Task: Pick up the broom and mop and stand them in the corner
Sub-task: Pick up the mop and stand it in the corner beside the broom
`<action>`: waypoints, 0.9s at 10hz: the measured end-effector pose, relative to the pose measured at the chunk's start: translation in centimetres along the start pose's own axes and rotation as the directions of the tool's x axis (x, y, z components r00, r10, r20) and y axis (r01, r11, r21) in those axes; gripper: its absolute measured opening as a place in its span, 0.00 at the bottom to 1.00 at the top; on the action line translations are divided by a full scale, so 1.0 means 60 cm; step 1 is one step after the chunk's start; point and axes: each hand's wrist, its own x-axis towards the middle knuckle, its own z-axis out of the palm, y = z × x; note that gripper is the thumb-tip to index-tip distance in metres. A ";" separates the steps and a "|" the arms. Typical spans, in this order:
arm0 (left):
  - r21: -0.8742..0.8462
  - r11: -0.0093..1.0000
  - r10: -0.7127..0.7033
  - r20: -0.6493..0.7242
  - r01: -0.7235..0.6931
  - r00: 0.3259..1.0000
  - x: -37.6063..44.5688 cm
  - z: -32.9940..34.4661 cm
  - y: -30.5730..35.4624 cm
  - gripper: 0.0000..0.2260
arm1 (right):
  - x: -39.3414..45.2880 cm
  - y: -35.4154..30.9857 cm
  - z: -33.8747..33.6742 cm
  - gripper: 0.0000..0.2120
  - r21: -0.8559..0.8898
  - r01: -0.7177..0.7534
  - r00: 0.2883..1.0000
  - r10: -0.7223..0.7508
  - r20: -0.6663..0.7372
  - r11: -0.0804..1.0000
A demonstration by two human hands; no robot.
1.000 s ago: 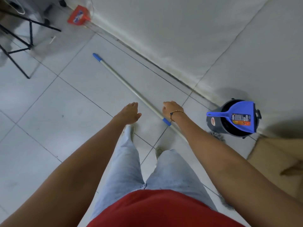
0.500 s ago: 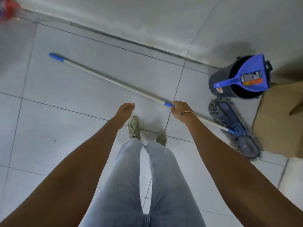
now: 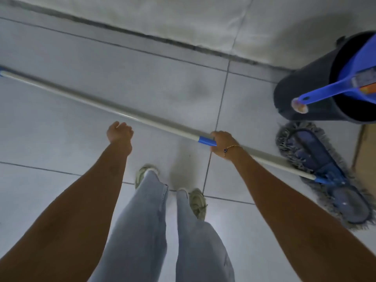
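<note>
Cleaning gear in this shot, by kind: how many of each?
mop: 1
bucket: 1
dustpan: 1
Total: 3

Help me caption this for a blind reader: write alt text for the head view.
A person's right hand grips a long mop pole near its blue collar, the fringed mop head resting on the tiled floor. The left hand hovers beside the pole, holding nothing. A dark bucket with a blue dustpan on it stands by the wall.
</note>
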 end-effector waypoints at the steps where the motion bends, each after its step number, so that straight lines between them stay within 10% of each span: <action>1: -0.571 0.776 -0.170 0.219 0.268 0.961 0.116 0.057 -0.007 0.21 | 0.148 0.012 0.033 0.35 -0.140 0.034 0.997 -0.024 0.072 0.990; 3: -0.643 0.709 -0.148 0.265 0.289 0.953 0.228 0.135 -0.016 0.22 | 0.305 -0.004 0.122 0.35 -0.301 0.130 0.922 -0.003 0.387 0.945; 7: -0.738 0.653 0.061 0.279 0.173 0.958 0.109 0.014 0.049 0.22 | 0.137 0.013 0.030 0.17 -0.154 0.108 0.946 -0.054 0.320 0.982; 9: -0.840 0.540 0.250 0.222 0.055 0.942 -0.138 -0.092 0.157 0.05 | -0.058 0.020 -0.084 0.17 -0.094 -0.011 0.988 0.025 0.149 0.996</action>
